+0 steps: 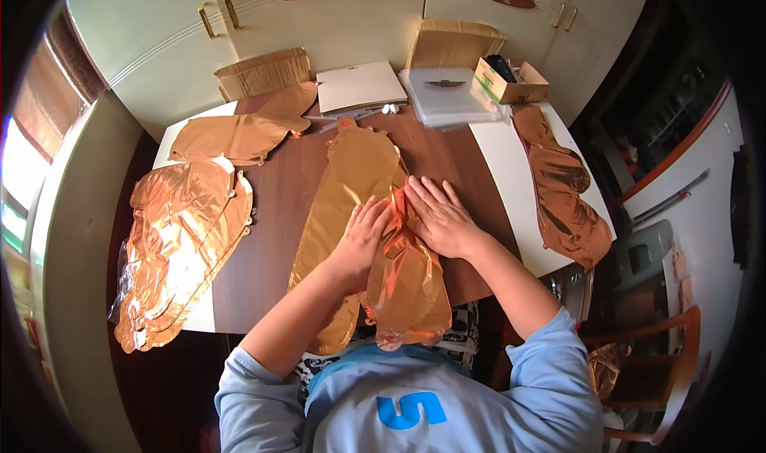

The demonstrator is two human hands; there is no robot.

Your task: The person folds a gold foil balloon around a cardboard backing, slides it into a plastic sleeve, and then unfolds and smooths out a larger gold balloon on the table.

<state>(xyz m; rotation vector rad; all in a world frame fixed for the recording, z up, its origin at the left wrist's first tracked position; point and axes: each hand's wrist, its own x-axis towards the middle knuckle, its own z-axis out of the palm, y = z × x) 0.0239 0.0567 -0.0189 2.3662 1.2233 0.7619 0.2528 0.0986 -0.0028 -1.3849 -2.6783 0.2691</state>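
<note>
A flat copper-coloured foil balloon [355, 166] lies lengthwise on the table in front of me, its narrow end with a red spot pointing away. Its near right part is a creased, shiny flap [407, 285] that reaches the table's front edge. My left hand [363, 237] lies on the foil with fingers stretched forward, beside a crumpled orange-looking fold. On the other side of that fold, my right hand [439, 217] presses down with its fingers spread. Part of the foil is hidden under both hands.
More foil balloons lie around: a shiny stack [179, 245] at left, one [231, 134] at back left, one [558, 189] at right. Along the back are a white board [363, 86], clear plastic sleeves [447, 98] and a small carton [519, 90]. A wooden chair [678, 373] stands at right.
</note>
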